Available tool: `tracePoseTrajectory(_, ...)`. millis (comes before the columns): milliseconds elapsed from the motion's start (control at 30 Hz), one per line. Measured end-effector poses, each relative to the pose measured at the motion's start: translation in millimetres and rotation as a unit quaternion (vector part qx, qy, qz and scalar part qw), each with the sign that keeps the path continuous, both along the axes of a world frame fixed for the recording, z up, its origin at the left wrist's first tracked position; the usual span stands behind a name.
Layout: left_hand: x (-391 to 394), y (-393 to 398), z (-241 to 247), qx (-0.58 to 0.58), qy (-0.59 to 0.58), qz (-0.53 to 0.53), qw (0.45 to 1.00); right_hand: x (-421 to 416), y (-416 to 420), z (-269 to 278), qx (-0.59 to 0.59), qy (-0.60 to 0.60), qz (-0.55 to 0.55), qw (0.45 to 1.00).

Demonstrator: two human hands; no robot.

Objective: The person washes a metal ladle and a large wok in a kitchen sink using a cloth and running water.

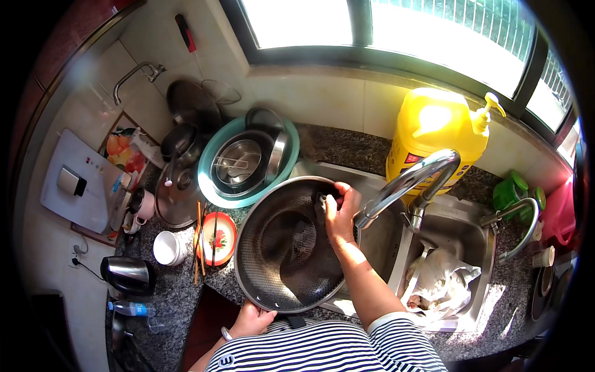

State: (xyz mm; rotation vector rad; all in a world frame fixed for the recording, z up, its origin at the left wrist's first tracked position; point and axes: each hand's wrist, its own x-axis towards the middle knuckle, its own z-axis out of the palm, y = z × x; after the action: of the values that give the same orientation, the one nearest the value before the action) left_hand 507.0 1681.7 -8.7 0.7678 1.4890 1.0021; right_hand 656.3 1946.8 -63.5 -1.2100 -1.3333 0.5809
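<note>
A large dark wok (293, 251) with a textured inner surface is tilted over the left basin of a steel double sink (399, 260). Its near rim is gripped by my left hand (253, 320), thumb on the edge. My right hand (343, 209) presses a small dark scrubbing pad or cloth (320, 204) against the inside wall, near the far right rim. The curved chrome faucet (399, 186) stands just right of that hand. Whether water runs from it cannot be told. Part of the left basin is hidden under the wok.
Behind the wok, a teal basin (203, 181) holds metal pans and bowls. Left are a red-rimmed plate (225, 237) with chopsticks, white bowls (168, 248) and an electric kettle (128, 275). A yellow pump jug (432, 135) stands behind the faucet. The right sink holds a plastic bag (441, 283).
</note>
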Motion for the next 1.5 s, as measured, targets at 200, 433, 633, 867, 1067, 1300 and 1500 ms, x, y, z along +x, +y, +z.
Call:
tracePoseTrajectory(200, -4, -9, -9, 0.053, -0.038, 0.014, 0.998, -17, 11, 44, -0.089, 0.107, 0.06, 0.988)
tracePoseTrajectory(433, -5, -9, -12, 0.058, -0.029, -0.007, 0.998, -20, 37, 17, -0.123, 0.175, 0.118, 0.97)
tracePoseTrajectory(633, -7, -15, -19, 0.069, -0.035, 0.008, 0.997, -18, 35, 25, -0.154, 0.113, 0.141, 0.971)
tracePoseTrajectory(867, -6, -15, -19, 0.076, -0.045, 0.009, 0.996, -15, 39, 20, -0.158, 0.133, 0.157, 0.966)
tracePoseTrajectory(1067, -6, -12, -14, 0.064, -0.032, -0.014, 0.997, -8, 32, 14, -0.028, 0.039, 0.081, 0.996)
tracePoseTrajectory(1300, -2, -12, -8, 0.023, -0.011, 0.028, 0.999, 23, -82, -8, -0.072, -0.444, 0.288, 0.846)
tracePoseTrajectory(1500, -5, -10, 7, -0.069, -0.031, 0.0, 0.997, 22, -63, -38, -0.11, -0.364, 0.175, 0.908)
